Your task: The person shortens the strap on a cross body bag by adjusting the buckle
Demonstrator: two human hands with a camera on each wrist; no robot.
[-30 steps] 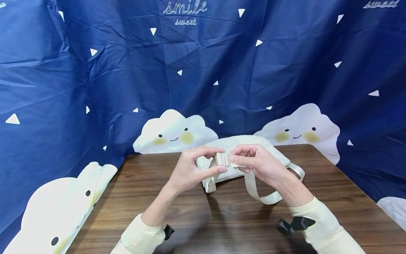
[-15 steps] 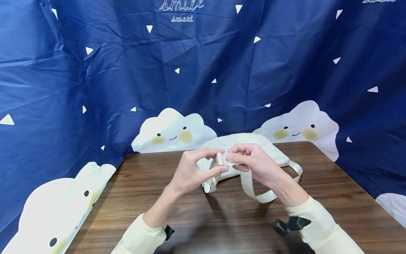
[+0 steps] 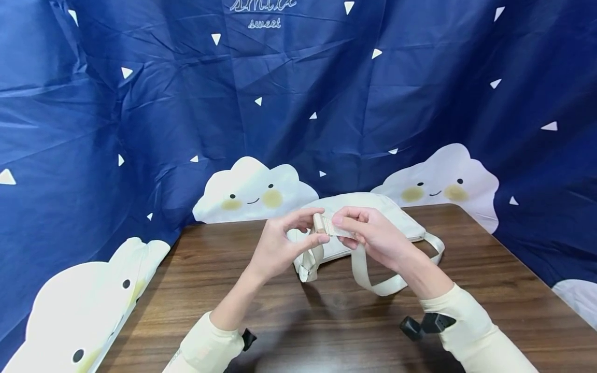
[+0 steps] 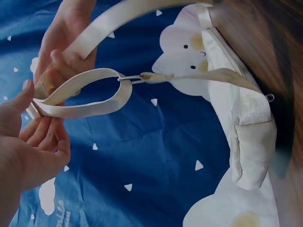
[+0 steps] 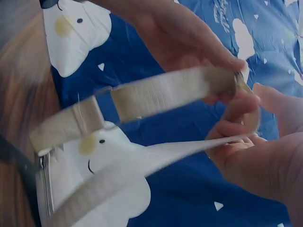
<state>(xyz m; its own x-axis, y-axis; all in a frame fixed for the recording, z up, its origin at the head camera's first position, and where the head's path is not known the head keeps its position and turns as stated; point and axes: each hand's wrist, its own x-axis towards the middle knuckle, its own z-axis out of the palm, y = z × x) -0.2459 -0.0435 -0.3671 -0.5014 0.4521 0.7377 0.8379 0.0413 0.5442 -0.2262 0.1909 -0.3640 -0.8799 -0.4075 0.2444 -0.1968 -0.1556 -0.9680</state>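
Observation:
A white fabric bag (image 3: 373,203) lies behind the hands, joined to its cream webbing strap (image 3: 363,269). My left hand (image 3: 280,243) pinches a slider buckle (image 3: 319,223) on the strap between thumb and fingers. Just right of it, my right hand (image 3: 373,233) pinches the webbing, thumb on top. In the left wrist view, the strap forms a loop (image 4: 90,111) between the buckle and a metal ring (image 4: 135,79) near the bag's end. The right wrist view shows webbing running from both hands toward the bag; the right fingers curl around a folded part.
The bag rests on a brown wooden table (image 3: 280,321), with a slack strap loop hanging down to its right. A dark blue curtain (image 3: 289,129) with white clouds and triangles stands behind and at the sides. Both wrists carry small black cameras.
The right hand first moves in against the buckle, then draws slightly away, so more webbing shows between them. The buckle turns a little in the left hand. The head view tilts slightly down.

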